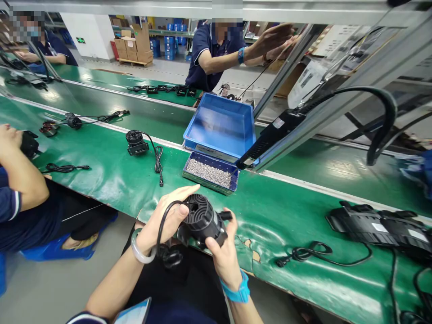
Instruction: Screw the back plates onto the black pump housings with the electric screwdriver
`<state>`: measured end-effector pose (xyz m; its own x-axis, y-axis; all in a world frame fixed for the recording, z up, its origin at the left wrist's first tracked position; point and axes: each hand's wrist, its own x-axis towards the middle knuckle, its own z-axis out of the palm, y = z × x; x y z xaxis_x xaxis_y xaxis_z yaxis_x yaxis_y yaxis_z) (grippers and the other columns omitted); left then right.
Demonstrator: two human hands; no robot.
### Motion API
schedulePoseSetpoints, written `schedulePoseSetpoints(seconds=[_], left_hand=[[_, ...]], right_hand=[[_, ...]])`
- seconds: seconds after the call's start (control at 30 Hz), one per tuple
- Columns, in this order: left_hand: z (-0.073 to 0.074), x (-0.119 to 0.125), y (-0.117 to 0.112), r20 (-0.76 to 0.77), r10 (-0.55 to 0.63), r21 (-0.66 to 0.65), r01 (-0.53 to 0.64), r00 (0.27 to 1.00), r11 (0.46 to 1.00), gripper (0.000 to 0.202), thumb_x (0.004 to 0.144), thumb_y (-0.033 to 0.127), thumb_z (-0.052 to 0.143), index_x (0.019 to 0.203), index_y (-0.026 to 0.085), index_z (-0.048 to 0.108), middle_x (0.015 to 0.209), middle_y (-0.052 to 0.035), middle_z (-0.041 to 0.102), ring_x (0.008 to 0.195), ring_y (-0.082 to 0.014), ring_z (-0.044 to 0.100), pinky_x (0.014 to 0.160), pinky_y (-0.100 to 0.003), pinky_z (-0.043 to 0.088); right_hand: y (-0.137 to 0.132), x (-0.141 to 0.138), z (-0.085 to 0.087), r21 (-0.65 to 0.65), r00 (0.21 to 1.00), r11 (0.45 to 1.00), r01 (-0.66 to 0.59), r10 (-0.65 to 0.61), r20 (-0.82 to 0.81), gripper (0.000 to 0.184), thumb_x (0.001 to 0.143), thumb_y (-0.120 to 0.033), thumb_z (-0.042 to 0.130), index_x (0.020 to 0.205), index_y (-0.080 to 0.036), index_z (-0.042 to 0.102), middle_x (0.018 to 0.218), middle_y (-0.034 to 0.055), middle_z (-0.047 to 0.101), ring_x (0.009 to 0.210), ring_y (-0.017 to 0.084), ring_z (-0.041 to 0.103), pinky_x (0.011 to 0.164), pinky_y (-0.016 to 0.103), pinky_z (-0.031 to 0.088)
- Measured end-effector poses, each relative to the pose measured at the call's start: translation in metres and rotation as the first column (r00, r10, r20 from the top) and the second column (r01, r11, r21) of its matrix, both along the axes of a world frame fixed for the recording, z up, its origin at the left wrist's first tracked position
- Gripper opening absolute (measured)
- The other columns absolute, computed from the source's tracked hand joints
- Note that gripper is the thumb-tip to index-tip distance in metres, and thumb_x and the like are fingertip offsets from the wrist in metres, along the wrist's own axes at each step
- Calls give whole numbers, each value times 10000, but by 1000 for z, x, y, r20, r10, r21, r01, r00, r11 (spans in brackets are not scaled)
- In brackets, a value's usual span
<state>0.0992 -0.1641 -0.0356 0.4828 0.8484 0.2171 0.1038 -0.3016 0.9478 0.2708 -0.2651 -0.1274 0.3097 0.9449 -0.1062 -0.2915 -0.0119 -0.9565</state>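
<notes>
Above the front edge of the green bench, my two hands hold a black pump-like unit with a grooved round cover. My left hand lies along its left side, fingers stretched out and thumb against the cover. The fingers and thumb of my right hand close around its right side, near a short protruding stub. A black cable loops beside my left wrist and hangs in a coil below. The underside of the unit is hidden.
Just beyond stand a small bin of tiny metal parts and a blue tray. An electric screwdriver hangs right of them. Similar black units lie at right, another at left. Co-workers sit left and opposite.
</notes>
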Motion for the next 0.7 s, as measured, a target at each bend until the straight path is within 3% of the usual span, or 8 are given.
schedulePoseSetpoints(seconds=[0.07,0.13,0.2,0.3,0.4,0.53,0.6,0.7], left_hand=[[-8,-2,0,1,-41,-64,41,999,997,888,885,830,438,1490,194,573,1503,-159,596,1392,-360,559,1218,-455,402],[-16,-1,-1,16,-88,-159,90,996,983,941,820,822,582,1518,193,532,1479,-176,610,1325,-378,610,1165,-484,463],[-22,3,-3,67,-119,-261,133,991,956,992,736,748,763,1519,189,517,1409,-178,655,1208,-366,680,1073,-480,542],[-26,10,-9,213,-125,-389,202,969,899,958,680,563,910,1480,196,530,1322,-158,694,1132,-325,715,986,-424,598],[-29,14,-15,348,-116,-399,259,930,880,824,705,408,927,1427,239,567,1431,-148,622,1234,-318,670,999,-388,597],[-34,12,-19,396,-133,-319,272,909,908,750,680,290,946,1356,281,622,1601,-129,453,1376,-347,568,1038,-390,580],[-34,11,-19,388,-151,-291,276,909,916,737,681,311,950,1344,291,630,1611,-128,437,1396,-355,547,1039,-396,578],[-29,8,-20,286,-150,-230,219,947,948,764,697,488,922,1372,297,620,1582,-140,467,1407,-366,531,1061,-424,565]], right_hand=[[5,6,-6,234,925,961,145,-216,312,964,680,-314,907,1446,-361,323,1512,129,518,1416,360,515,1173,620,391],[7,16,-14,452,778,881,143,-382,499,886,666,-230,894,1349,-413,359,1538,104,484,1414,369,512,1151,675,377],[5,29,-26,533,653,843,71,-444,614,782,681,-182,864,1262,-440,410,1598,70,422,1412,376,508,1108,706,398],[-3,47,-48,534,527,844,57,-480,702,601,639,-197,885,1085,-402,539,1608,22,442,1411,407,487,1070,742,395],[-12,58,-66,512,516,846,151,-509,689,466,588,-304,903,944,-374,610,1507,19,576,1414,440,457,1058,780,364],[-16,64,-77,404,622,903,148,-402,671,423,609,-415,851,985,-386,660,1461,53,614,1452,476,390,1049,801,340],[-15,62,-73,387,641,905,177,-404,652,440,614,-439,844,1016,-384,674,1464,68,608,1441,489,399,1046,789,350],[-8,50,-48,431,601,872,232,-477,641,482,595,-446,875,1021,-377,660,1430,89,628,1357,489,495,1034,763,390]])
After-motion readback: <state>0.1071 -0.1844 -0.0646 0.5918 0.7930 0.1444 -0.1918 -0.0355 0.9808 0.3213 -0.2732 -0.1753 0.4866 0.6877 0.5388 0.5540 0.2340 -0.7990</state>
